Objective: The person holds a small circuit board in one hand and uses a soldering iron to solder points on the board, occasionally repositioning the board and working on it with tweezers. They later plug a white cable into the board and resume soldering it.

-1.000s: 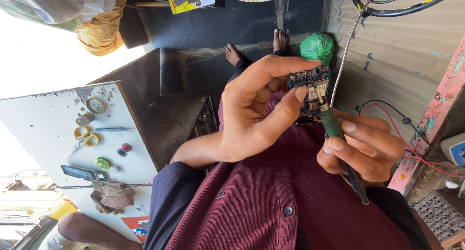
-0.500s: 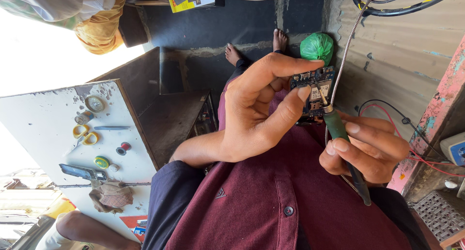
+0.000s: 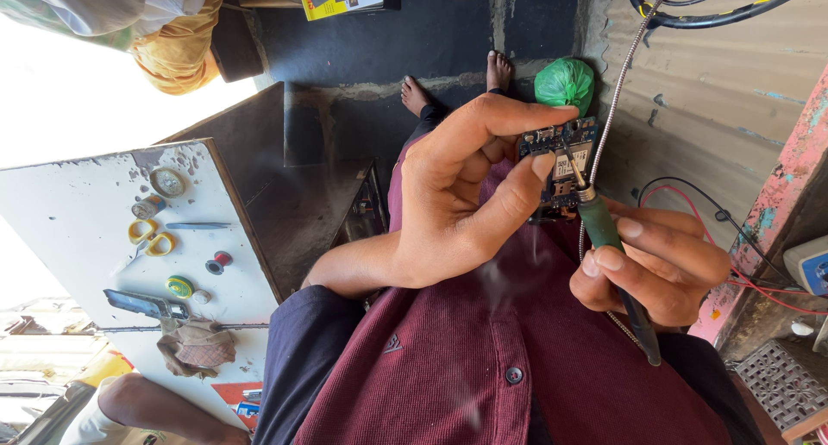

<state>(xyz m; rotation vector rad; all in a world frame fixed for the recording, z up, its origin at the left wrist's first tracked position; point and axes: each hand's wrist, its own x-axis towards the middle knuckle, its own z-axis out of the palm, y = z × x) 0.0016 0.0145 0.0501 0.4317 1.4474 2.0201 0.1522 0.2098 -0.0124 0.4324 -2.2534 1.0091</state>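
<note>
Two hands: both busy
Left hand [image 3: 448,212]: grip pinches small dark printed circuit board [image 3: 561,165]
Right hand [image 3: 664,268]: grip clenched on green-handled soldering iron [image 3: 604,229], tip touching board

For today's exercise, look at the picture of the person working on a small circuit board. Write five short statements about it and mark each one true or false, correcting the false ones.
1. The left hand holds a small circuit board between fingers and thumb. True.
2. The right hand grips a soldering iron with a green handle. True.
3. The iron's tip is far from the board. False: it touches the board.
4. The person wears a yellow shirt. False: the buttoned shirt is maroon.
5. Yellow-handled scissors lie on the white table. True.
</note>
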